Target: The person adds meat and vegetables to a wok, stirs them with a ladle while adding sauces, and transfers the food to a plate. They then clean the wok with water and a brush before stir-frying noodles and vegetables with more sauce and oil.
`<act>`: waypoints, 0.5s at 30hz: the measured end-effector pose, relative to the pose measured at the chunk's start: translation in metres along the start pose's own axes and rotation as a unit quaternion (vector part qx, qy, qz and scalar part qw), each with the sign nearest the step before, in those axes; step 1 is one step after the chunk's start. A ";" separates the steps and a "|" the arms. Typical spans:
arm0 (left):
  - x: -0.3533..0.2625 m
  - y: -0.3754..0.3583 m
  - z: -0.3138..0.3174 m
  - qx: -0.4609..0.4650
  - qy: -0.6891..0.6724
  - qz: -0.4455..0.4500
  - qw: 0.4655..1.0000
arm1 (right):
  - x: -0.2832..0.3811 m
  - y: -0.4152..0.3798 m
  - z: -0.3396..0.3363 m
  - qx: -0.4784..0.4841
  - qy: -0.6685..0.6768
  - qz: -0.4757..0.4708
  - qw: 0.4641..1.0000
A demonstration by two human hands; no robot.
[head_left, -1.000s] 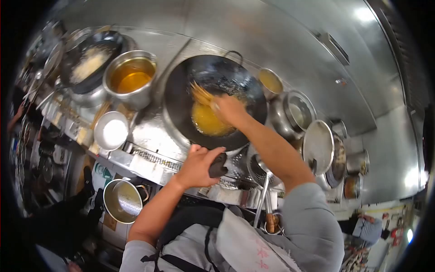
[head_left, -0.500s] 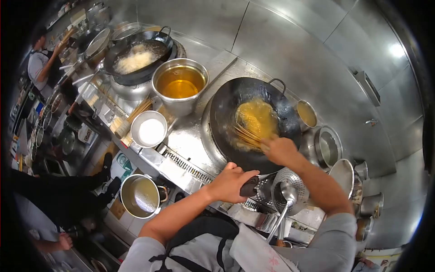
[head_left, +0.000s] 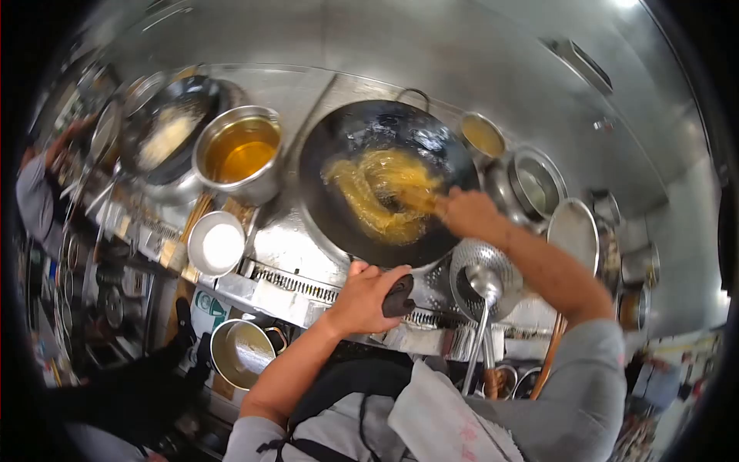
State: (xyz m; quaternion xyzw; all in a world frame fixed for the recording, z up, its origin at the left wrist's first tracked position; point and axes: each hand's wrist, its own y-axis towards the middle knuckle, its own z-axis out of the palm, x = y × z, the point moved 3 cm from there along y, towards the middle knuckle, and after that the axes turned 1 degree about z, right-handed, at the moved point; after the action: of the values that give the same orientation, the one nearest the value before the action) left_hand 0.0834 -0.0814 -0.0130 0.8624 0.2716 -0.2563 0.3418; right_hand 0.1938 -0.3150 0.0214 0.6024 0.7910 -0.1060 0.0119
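A large black wok (head_left: 339, 138) sits on the burner before me, holding a yellow, egg-like mixture (head_left: 362, 202). My left hand (head_left: 367, 299) is closed around the wok's dark handle (head_left: 399, 296) at the near rim. Over the right side of the wok, my right hand (head_left: 471, 214) grips a bundle of chopsticks (head_left: 416, 198). Motion smears the sticks, and their tips are down in the yellow mixture. Beneath my right forearm, a metal ladle (head_left: 483, 283) rests in a perforated strainer (head_left: 462, 266).
To the left stand a pot of amber oil (head_left: 242, 158), a bowl of white contents (head_left: 219, 245) and a second wok (head_left: 154, 165) with pale food frying. Metal bowls (head_left: 536, 181) line the right side. A pot (head_left: 240, 354) stands lower left. Another person (head_left: 38, 196) is at far left.
My right hand has swept the chopsticks through the mixture, which now spreads in a curved band towards the wok's left and near side. My view has swung right, shifting the scene left.
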 end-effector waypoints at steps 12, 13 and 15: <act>0.003 0.002 0.004 -0.024 -0.003 -0.022 0.999 | -0.017 0.022 0.016 -0.078 0.037 -0.014 0.996; 0.002 0.001 0.001 -0.031 -0.018 -0.018 0.999 | -0.039 0.023 0.017 -0.065 0.030 0.045 0.996; 0.006 -0.001 -0.004 -0.012 -0.026 -0.051 0.998 | -0.055 0.058 0.001 -0.079 0.018 0.089 0.993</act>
State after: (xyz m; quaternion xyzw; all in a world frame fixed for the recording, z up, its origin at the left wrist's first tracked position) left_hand 0.0879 -0.0762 -0.0145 0.8365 0.3089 -0.2926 0.3453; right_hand 0.2642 -0.3525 0.0198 0.6694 0.7403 -0.0312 0.0543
